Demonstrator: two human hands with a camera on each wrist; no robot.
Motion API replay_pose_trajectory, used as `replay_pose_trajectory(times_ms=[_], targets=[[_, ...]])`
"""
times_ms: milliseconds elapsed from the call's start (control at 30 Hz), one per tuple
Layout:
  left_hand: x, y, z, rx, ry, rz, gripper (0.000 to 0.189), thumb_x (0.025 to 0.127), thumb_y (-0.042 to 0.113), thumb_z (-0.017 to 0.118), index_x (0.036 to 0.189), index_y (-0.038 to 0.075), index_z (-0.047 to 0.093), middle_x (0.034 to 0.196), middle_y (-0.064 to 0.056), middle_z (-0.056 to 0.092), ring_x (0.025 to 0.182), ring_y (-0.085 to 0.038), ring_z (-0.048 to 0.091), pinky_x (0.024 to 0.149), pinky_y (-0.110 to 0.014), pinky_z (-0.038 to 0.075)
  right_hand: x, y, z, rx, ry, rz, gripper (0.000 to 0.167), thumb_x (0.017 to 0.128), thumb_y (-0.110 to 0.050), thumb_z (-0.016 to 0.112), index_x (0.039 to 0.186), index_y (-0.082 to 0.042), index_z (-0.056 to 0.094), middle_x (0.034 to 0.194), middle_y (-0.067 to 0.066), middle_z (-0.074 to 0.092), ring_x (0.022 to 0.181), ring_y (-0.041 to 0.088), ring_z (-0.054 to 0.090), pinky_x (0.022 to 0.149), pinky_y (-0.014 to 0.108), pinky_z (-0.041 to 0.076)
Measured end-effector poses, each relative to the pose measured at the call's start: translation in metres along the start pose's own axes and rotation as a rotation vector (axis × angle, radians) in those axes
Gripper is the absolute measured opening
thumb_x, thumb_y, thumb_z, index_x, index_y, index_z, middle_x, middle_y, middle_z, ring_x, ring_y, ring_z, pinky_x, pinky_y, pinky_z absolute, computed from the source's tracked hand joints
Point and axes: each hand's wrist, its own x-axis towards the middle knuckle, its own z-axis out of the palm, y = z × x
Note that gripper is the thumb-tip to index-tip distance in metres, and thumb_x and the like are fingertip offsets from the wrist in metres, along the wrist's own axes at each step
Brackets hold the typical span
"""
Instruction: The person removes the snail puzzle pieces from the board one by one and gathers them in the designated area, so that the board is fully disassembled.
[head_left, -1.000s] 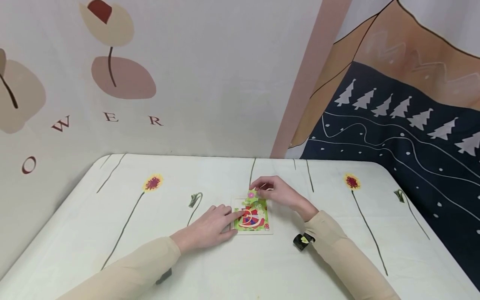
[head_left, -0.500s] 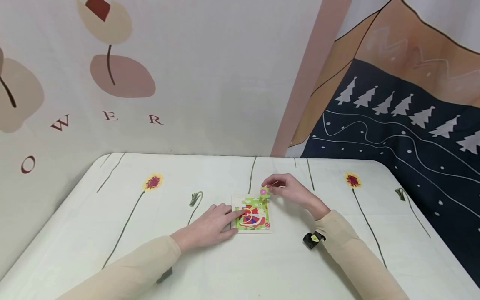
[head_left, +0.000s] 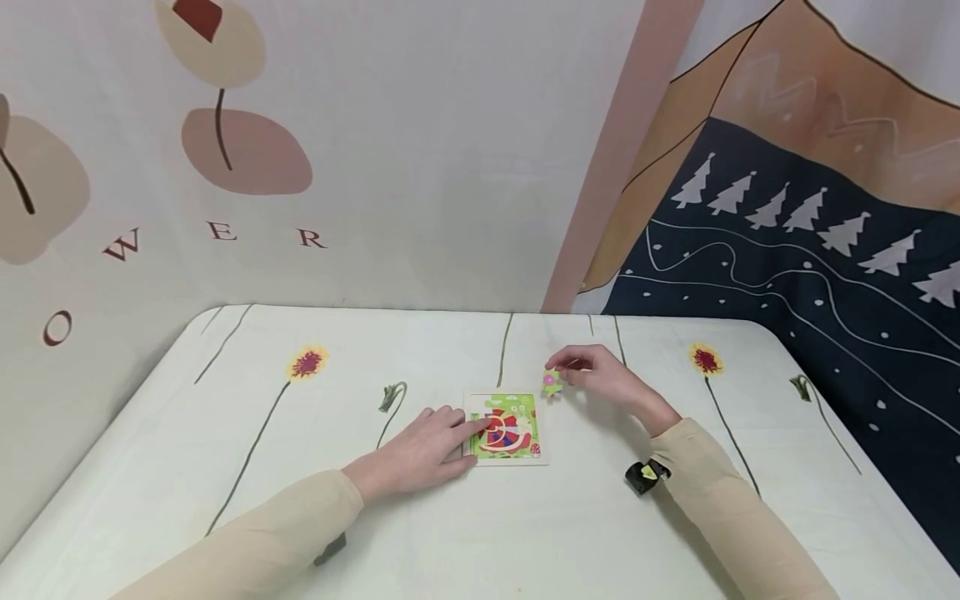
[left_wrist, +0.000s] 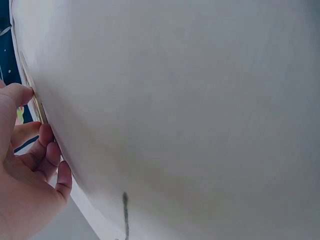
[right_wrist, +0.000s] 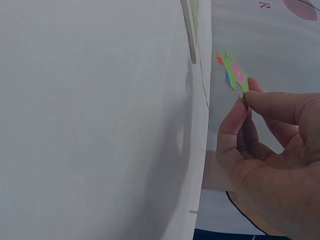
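Note:
A small square jigsaw puzzle in a pale frame (head_left: 544, 442) lies on the table, its picture a red snail on green. My left hand (head_left: 423, 454) rests at its left side, the index finger stretched onto the snail and the thumb by the frame's lower left. In the left wrist view, this hand's other fingers are loosely bent beside the board edge (left_wrist: 39, 106). Up and to the right of the frame, my right hand (head_left: 600, 375) pinches a green puzzle piece (head_left: 552, 383) with a pink flower. The right wrist view shows that piece (right_wrist: 238, 72) held between thumb and fingertips, above the table.
The white tablecloth (head_left: 465, 542) has printed flowers and stems. A pale curtain (head_left: 420, 208) hangs behind the table, and a dark blue printed cloth (head_left: 750, 250) hangs at the right. A black wrist device (head_left: 643, 477) sits below my right sleeve.
My right hand has lifted the green piece from over the puzzle's top and carried it right, clear of the frame. My left hand has stayed in place.

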Motion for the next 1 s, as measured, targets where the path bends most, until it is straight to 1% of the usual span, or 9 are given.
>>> replay_pose_trajectory(times_ms=[133, 333, 533, 733, 1000], targets=[[0.000, 0.000, -0.001, -0.001, -0.010, -0.007, 0.052, 0.092, 0.034, 0.063, 0.138, 0.011, 0.053, 0.087, 0.007, 0.044, 0.081, -0.012, 0.039, 0.072, -0.027, 0.035, -0.002, 0.005, -0.004, -0.008, 0.003, 0.028, 0.021, 0.092, 0.003, 0.055, 0.109, 0.002, 0.068, 0.104, 0.011, 0.065, 0.093, 0.025, 0.056, 0.084, 0.037, 0.044], [0.000, 0.000, -0.001, -0.001, -0.016, -0.013, 0.053, 0.093, 0.035, 0.063, 0.139, 0.011, 0.053, 0.088, 0.007, 0.044, 0.081, -0.012, 0.039, 0.072, -0.028, 0.035, -0.005, 0.010, -0.010, -0.021, 0.001, 0.070, 0.022, 0.093, 0.003, 0.055, 0.110, 0.003, 0.068, 0.104, 0.012, 0.063, 0.092, 0.025, 0.054, 0.081, 0.035, 0.044], [0.000, 0.000, -0.001, -0.002, -0.014, -0.013, 0.053, 0.092, 0.035, 0.063, 0.138, 0.011, 0.053, 0.087, 0.007, 0.044, 0.080, -0.012, 0.038, 0.071, -0.027, 0.035, -0.008, 0.017, -0.017, -0.052, 0.001, 0.083, 0.022, 0.092, 0.004, 0.054, 0.108, 0.002, 0.069, 0.103, 0.011, 0.064, 0.090, 0.024, 0.053, 0.081, 0.036, 0.043], [0.000, 0.000, -0.001, 0.004, -0.007, -0.011, 0.053, 0.092, 0.035, 0.063, 0.138, 0.012, 0.054, 0.086, 0.007, 0.043, 0.080, -0.011, 0.038, 0.071, -0.027, 0.034, -0.010, 0.020, -0.019, -0.041, 0.007, 0.114, 0.022, 0.092, 0.004, 0.054, 0.109, 0.003, 0.068, 0.102, 0.012, 0.063, 0.089, 0.024, 0.052, 0.076, 0.030, 0.044], [0.000, 0.000, -0.001, -0.007, 0.000, 0.000, 0.052, 0.092, 0.032, 0.064, 0.138, 0.011, 0.054, 0.086, 0.006, 0.043, 0.079, -0.012, 0.038, 0.070, -0.027, 0.034, -0.008, 0.021, -0.020, -0.061, -0.006, 0.143, 0.021, 0.092, 0.003, 0.055, 0.110, 0.005, 0.067, 0.102, 0.015, 0.062, 0.086, 0.024, 0.051, 0.071, 0.032, 0.042]])
